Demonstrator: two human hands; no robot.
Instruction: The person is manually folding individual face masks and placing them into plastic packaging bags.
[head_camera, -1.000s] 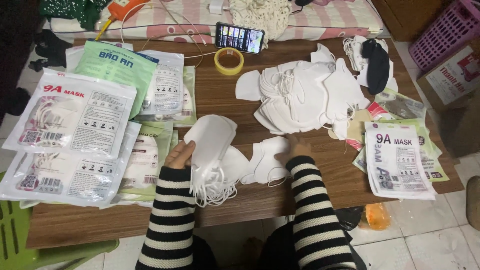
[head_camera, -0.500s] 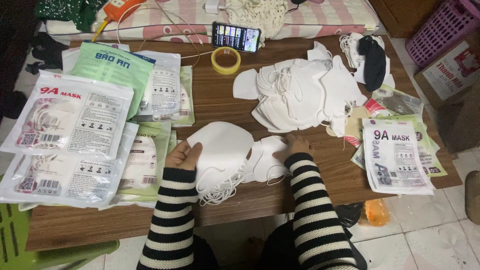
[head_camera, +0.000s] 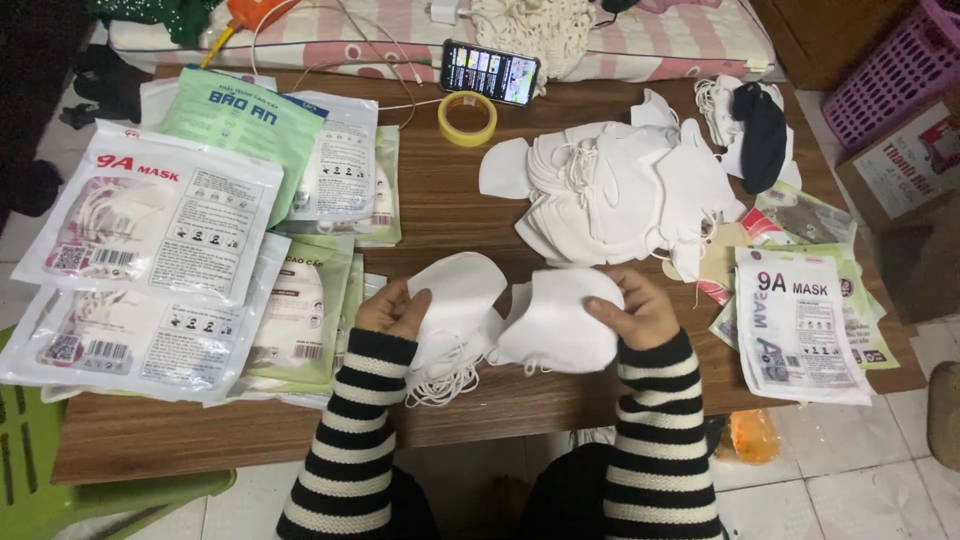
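Head view, one entry. Left hand (head_camera: 392, 310): closed on a white face mask (head_camera: 462, 295), thumb and fingers pinching its left edge, with a small stack of further masks and their loose ear loops (head_camera: 440, 375) under it at the near edge of the wooden surface (head_camera: 450, 210). Right hand (head_camera: 640, 312): closed on a second white mask (head_camera: 560, 320), fingers pressing its right edge. Change since a second ago: then the left hand held up a single mask while the right hand rested on flat masks lying on the surface; now the right hand has lifted one clear, and the two masks are held side by side, their inner edges touching or nearly so, just above the surface in front of the striped sleeves (head_camera: 350, 440). Judged from this, a mask has been separated from the small stack and is being handled singly alongside the first. Surroundings: a large heap of loose white masks (head_camera: 610, 190) beyond the hands; printed mask pouches (head_camera: 150, 220) in overlapping layers at left; more pouches (head_camera: 800, 320) at right; a roll of yellow tape (head_camera: 467, 118) and a phone (head_camera: 490, 72) at the far edge; a black mask (head_camera: 762, 135) far right.
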